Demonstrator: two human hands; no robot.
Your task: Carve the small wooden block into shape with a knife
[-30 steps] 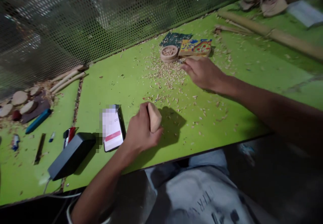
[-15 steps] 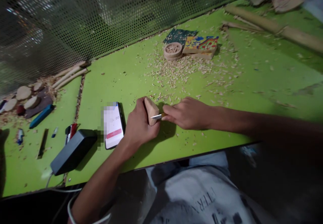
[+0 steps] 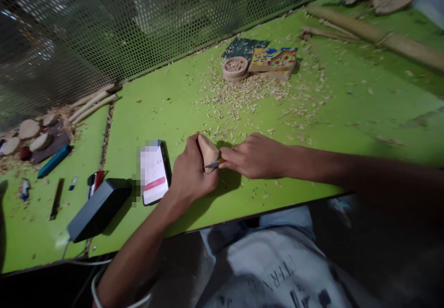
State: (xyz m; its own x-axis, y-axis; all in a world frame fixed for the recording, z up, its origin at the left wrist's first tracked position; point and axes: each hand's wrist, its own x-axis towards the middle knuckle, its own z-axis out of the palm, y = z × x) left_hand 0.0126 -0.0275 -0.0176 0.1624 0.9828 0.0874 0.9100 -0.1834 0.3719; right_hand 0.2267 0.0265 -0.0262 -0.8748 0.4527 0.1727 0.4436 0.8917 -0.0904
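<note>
My left hand (image 3: 190, 171) is closed around a pale block of wood (image 3: 208, 152) with cut, angled faces, held just over the green table. In my right hand (image 3: 251, 156) is a small carving knife (image 3: 213, 163), gripped by its handle, which my fingers mostly hide. The blade lies across the lower part of the block, its tip close to my left thumb. Wood shavings (image 3: 239, 96) are scattered on the table beyond both hands.
A lit phone (image 3: 154, 174) and a black box with a cable (image 3: 99, 211) lie left of my hands. Farther back are a round wooden dish (image 3: 236, 67) and a painted block (image 3: 274, 60). Wood discs (image 3: 29, 129), sticks (image 3: 92, 104) and a long pole (image 3: 374, 35) lie toward the sides.
The knife has shifted slightly left across the block, and its blade has turned, looking darker now. My left hand keeps its hold on the wood.
</note>
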